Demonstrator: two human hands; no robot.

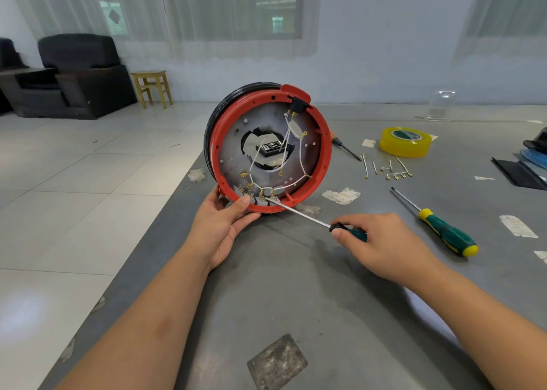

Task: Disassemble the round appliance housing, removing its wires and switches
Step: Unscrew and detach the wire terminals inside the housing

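Note:
The round appliance housing (325,155), red-rimmed with a black outer body, stands on its edge on the grey table, open side facing me. White wires (291,133) with brass terminals cross its grey metal base plate, and a black socket (297,105) sits at the top of the rim. My left hand (222,223) grips the lower left rim, thumb inside. My right hand (381,244) holds a green-handled screwdriver (299,213), whose tip touches the brass terminals (263,195) at the bottom of the housing.
A second green-and-yellow screwdriver (444,229) lies to the right. Several removed short wires (390,169) lie behind it, beside a yellow tape roll (405,142) and another thin tool (344,146). Dark objects (521,170) sit at the far right. The table's left edge (165,212) drops to a tiled floor.

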